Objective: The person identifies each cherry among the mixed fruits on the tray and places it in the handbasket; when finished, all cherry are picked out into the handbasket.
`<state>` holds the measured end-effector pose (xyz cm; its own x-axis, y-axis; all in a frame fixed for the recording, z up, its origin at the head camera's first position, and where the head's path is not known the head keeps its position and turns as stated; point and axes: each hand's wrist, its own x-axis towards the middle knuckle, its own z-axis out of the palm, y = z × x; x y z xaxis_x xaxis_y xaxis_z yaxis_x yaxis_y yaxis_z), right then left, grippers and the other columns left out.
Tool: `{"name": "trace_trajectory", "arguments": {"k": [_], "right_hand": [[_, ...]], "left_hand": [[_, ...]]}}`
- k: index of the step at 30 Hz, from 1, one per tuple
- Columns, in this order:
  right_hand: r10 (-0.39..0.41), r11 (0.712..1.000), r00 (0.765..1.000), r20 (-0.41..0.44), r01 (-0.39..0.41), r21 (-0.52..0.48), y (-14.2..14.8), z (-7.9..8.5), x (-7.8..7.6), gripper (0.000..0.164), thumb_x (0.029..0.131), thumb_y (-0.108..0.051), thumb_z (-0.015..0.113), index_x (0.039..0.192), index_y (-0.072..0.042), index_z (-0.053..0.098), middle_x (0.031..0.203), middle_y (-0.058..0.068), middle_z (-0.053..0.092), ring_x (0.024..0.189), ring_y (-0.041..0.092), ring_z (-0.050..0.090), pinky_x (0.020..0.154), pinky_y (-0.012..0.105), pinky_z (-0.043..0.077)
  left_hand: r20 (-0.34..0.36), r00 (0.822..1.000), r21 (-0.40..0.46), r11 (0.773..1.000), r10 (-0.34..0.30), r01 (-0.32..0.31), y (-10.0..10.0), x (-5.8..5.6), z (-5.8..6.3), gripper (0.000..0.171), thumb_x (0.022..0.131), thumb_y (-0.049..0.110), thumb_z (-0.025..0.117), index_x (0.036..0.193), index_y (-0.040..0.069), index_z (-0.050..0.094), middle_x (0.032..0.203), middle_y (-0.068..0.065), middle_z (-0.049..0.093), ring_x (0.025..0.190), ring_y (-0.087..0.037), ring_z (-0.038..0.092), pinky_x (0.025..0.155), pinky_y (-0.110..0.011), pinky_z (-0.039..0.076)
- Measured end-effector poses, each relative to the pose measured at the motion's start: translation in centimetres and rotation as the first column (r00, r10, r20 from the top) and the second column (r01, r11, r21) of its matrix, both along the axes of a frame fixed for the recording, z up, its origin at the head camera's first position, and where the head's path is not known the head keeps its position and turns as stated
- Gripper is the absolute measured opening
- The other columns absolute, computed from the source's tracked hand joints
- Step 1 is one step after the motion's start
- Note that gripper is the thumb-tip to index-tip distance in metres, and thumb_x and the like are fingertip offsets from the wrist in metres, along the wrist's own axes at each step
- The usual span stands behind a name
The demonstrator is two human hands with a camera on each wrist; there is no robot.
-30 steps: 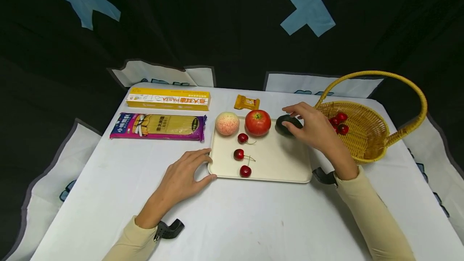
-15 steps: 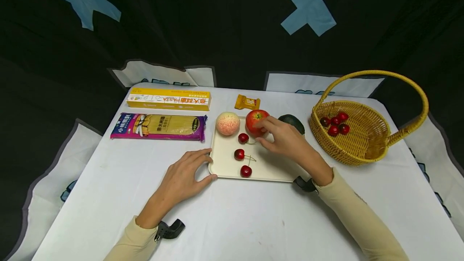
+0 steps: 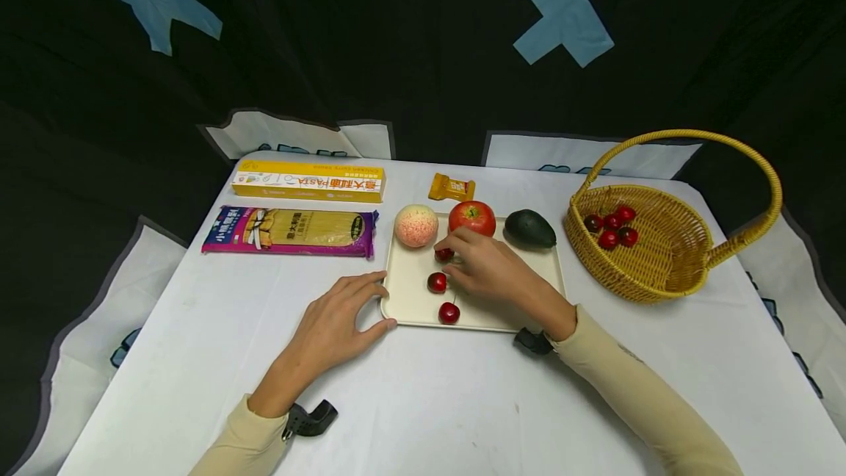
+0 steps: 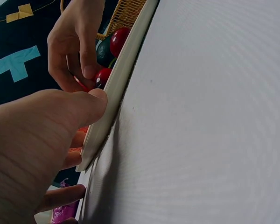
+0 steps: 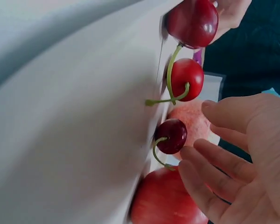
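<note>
My left hand (image 3: pixel 333 325) rests at the near left corner of a cream tray (image 3: pixel 410 307), thumb on the front rim and fingers along the left rim. Over the tray my right hand (image 3: pixel 492 267) reaches with parted fingers around the farthest of three cherries (image 3: pixel 443 255). In the right wrist view, its fingertips hover beside that dark stemmed cherry (image 5: pixel 171 136) with a gap between. A second cherry (image 3: pixel 436 283) lies by the thumb, and a third (image 3: pixel 449 313) sits at the front rim. Along the tray's back are a peach (image 3: pixel 416 226), a red apple (image 3: pixel 472 217) and an avocado (image 3: pixel 530 229).
A wicker basket (image 3: pixel 661 270) with a tall handle stands right of the tray, several cherries (image 3: pixel 609 239) inside. Back left lie a yellow pasta box (image 3: pixel 307 181) and a purple pasta packet (image 3: pixel 291 231). An orange wrapped snack (image 3: pixel 452 187) sits behind the apple.
My right hand has moved left from the avocado, across the apple, to the farthest cherry. The avocado now lies uncovered at the tray's back right. My left hand stays put.
</note>
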<state>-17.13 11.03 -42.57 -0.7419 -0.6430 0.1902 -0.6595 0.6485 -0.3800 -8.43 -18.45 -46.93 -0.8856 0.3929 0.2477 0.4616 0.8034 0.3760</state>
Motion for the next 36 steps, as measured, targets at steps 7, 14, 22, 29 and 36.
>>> {"name": "trace_trajectory", "arguments": {"k": [7, 14, 22, 29, 36], "right_hand": [[0.007, 1.0, 1.0, -0.015, -0.007, 0.024, -0.49, -0.21, -0.17, 0.028, 0.096, -0.014, 0.081, 0.123, -0.009, 0.076, 0.118, 0.008, 0.071, 0.099, 0.019, 0.068, 0.084, 0.037, 0.063], [0.022, 0.998, 1.0, 0.011, -0.023, 0.062, -0.79, 0.06, -0.53, 0.03, 0.096, -0.011, 0.08, 0.125, -0.006, 0.076, 0.119, 0.01, 0.071, 0.095, 0.02, 0.069, 0.083, 0.035, 0.064], [0.027, 0.993, 0.999, 0.025, -0.03, 0.112, -0.86, 0.18, -0.62, 0.032, 0.094, -0.011, 0.084, 0.124, -0.006, 0.077, 0.115, 0.011, 0.067, 0.086, 0.02, 0.069, 0.078, 0.031, 0.063], [0.047, 0.989, 0.998, 0.036, -0.052, 0.138, -0.78, 0.17, -0.6, 0.026, 0.093, -0.011, 0.085, 0.117, -0.011, 0.076, 0.111, 0.009, 0.066, 0.081, 0.019, 0.067, 0.077, 0.03, 0.062], [0.069, 0.99, 0.997, 0.035, -0.073, 0.124, -0.69, 0.17, -0.61, 0.02, 0.093, -0.01, 0.085, 0.111, -0.012, 0.074, 0.104, 0.005, 0.067, 0.079, 0.017, 0.066, 0.075, 0.028, 0.062]], "left_hand": [[0.005, 1.0, 0.0, 1.0, 0.001, -0.001, 0.07, 0.02, 0.1, 0.045, 0.089, 0.048, 0.088, 0.121, 0.019, 0.075, 0.154, -0.001, 0.062, 0.137, -0.028, 0.061, 0.098, -0.053, 0.061], [0.001, 1.0, 0.002, 1.0, 0.005, -0.005, 0.1, 0.03, 0.18, 0.046, 0.088, 0.048, 0.088, 0.121, 0.018, 0.075, 0.155, -0.002, 0.062, 0.137, -0.029, 0.061, 0.098, -0.053, 0.061], [0.02, 1.0, -0.006, 1.0, 0.006, -0.006, 0.09, 0.06, 0.05, 0.046, 0.09, 0.05, 0.086, 0.122, 0.019, 0.075, 0.155, -0.001, 0.062, 0.138, -0.027, 0.06, 0.099, -0.052, 0.061], [-0.02, 1.0, 0.003, 1.0, 0.002, -0.002, 0.05, 0.16, -0.13, 0.046, 0.088, 0.048, 0.089, 0.12, 0.019, 0.075, 0.154, -0.002, 0.063, 0.136, -0.028, 0.061, 0.097, -0.053, 0.061], [-0.015, 1.0, 0.013, 1.0, 0.001, -0.001, 0.1, 0.14, -0.08, 0.045, 0.088, 0.047, 0.088, 0.12, 0.018, 0.075, 0.154, -0.002, 0.063, 0.136, -0.028, 0.061, 0.097, -0.053, 0.061]]}}
